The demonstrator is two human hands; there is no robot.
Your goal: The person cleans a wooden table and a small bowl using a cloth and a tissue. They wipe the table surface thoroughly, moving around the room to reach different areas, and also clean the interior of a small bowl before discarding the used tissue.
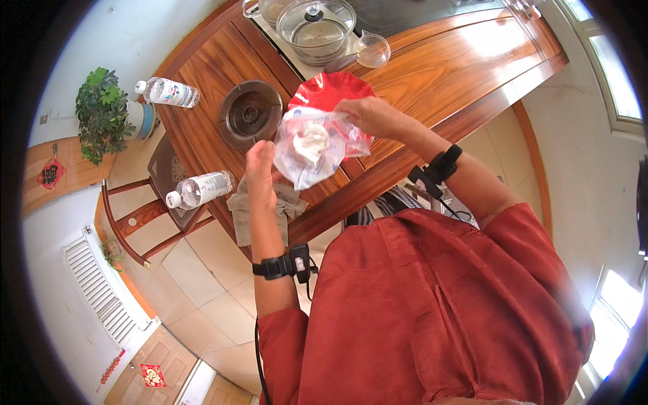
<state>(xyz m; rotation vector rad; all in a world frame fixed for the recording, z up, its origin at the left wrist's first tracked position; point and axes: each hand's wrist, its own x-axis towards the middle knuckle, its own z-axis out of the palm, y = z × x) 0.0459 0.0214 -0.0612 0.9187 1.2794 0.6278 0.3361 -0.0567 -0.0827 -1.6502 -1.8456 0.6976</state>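
Note:
Above the table's near edge hangs a thin printed plastic bag (296, 169), translucent, with a crumpled white wad (311, 143) showing in its middle. My right hand (372, 116) pinches the bag's upper right edge. At the bag's left side is my left hand (260, 172), fingers raised; whether it grips the film cannot be made out. A red dish with a fluted rim (324, 88) lies behind the bag and is partly covered by it. Left of that dish sits a round dark brown ashtray-like bowl (250, 111).
Two clear plastic bottles with white caps, one upper (169, 92) and one lower (202, 190), are at the wooden table's left side. A grey cloth (253, 215) drapes over the near edge. Farther back are a lidded glass pot (316, 33) and a strainer-like glass ladle (373, 49). A chair (172, 177) stands left.

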